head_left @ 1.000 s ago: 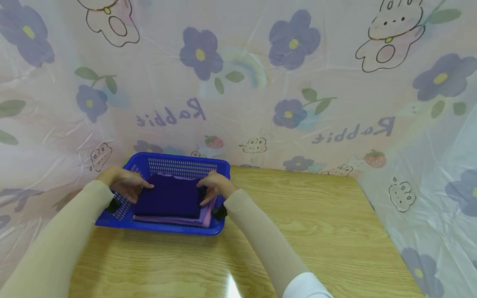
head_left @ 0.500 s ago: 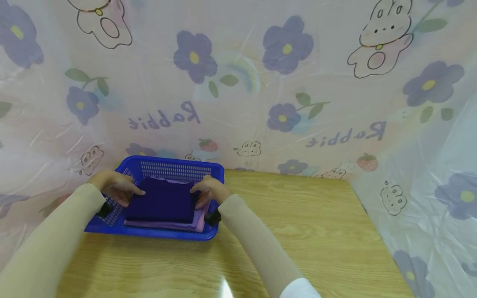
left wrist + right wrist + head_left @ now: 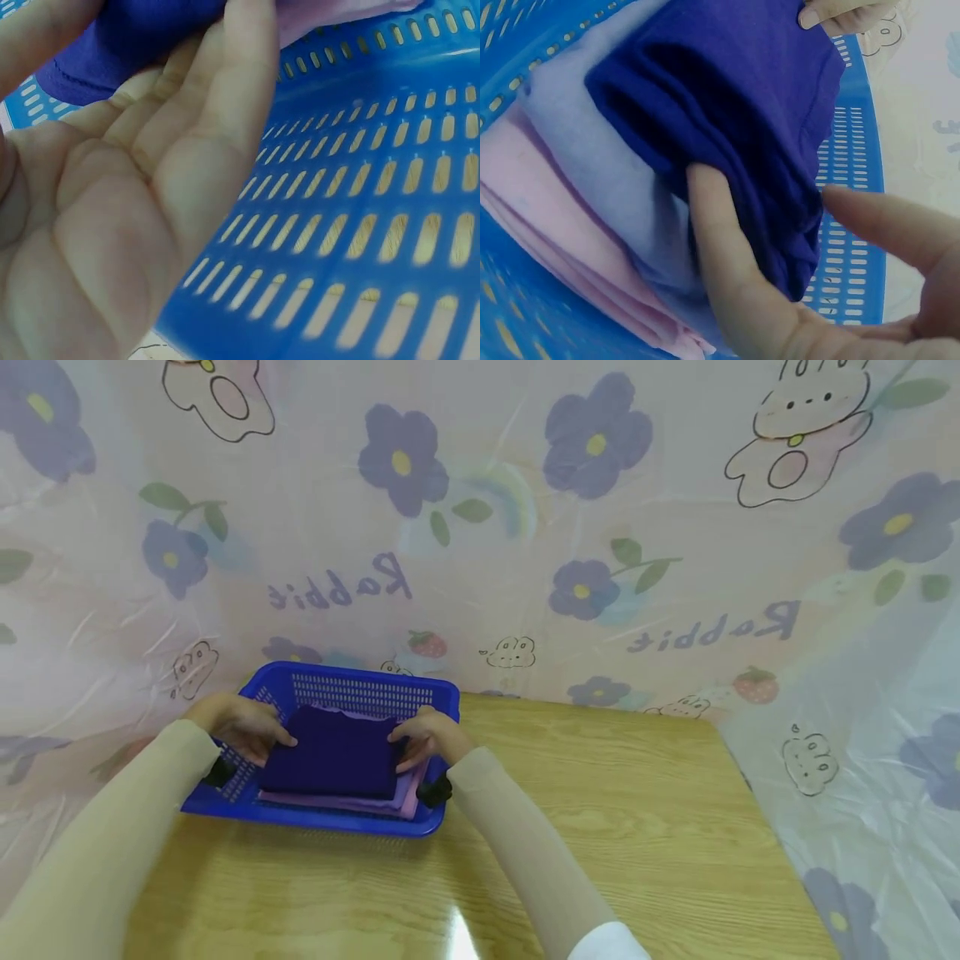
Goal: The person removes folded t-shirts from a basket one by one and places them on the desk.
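Pinching the navy cloth (image 3: 333, 752) by its sides, my left hand (image 3: 249, 727) and right hand (image 3: 429, 737) have it atop the lilac cloth (image 3: 604, 146) in the basket (image 3: 322, 822). Pulling unevenly, I could undo its slack folds.

In the head view, the blue basket (image 3: 300, 816) and flowered backdrop (image 3: 480, 560) now appear farther right and higher than half a second ago, reversing an earlier slide. The left grip's (image 3: 247, 725) thumb (image 3: 286, 736) now lies slightly lower along the dark purple cloth (image 3: 333, 752).
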`<action>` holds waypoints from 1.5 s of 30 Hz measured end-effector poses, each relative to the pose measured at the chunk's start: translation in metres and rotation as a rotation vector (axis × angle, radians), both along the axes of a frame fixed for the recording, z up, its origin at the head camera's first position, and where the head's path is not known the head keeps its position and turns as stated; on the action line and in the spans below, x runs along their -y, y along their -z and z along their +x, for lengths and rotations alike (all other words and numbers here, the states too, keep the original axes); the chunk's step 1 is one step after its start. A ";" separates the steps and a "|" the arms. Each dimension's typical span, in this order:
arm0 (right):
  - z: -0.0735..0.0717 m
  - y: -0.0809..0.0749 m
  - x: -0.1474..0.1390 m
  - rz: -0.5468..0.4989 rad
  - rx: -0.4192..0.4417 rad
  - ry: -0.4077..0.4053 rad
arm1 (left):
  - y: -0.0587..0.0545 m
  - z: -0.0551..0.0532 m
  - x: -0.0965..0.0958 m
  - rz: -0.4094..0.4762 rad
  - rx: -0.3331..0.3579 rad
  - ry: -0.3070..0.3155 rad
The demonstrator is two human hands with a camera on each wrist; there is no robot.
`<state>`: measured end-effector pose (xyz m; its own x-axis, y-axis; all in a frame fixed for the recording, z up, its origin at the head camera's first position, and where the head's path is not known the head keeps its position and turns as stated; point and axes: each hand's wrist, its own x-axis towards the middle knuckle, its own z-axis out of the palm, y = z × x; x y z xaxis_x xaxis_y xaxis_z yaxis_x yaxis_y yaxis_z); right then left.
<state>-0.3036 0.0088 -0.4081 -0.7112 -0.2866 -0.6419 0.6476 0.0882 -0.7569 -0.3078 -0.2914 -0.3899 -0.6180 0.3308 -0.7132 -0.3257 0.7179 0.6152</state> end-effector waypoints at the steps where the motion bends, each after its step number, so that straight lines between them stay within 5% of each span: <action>1: -0.001 0.000 -0.001 0.001 0.002 0.004 | -0.001 -0.001 -0.001 0.003 0.004 -0.004; 20: 0.001 0.008 0.007 0.046 -0.042 0.016 | 0.003 -0.002 0.002 0.031 0.033 -0.020; 45: -0.001 -0.007 0.002 0.131 -0.167 -0.047 | -0.006 0.000 0.004 0.008 0.006 -0.033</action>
<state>-0.3048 0.0067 -0.4006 -0.7989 -0.2435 -0.5500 0.5068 0.2201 -0.8335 -0.3082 -0.2954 -0.3844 -0.6240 0.3161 -0.7147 -0.3529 0.7020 0.6186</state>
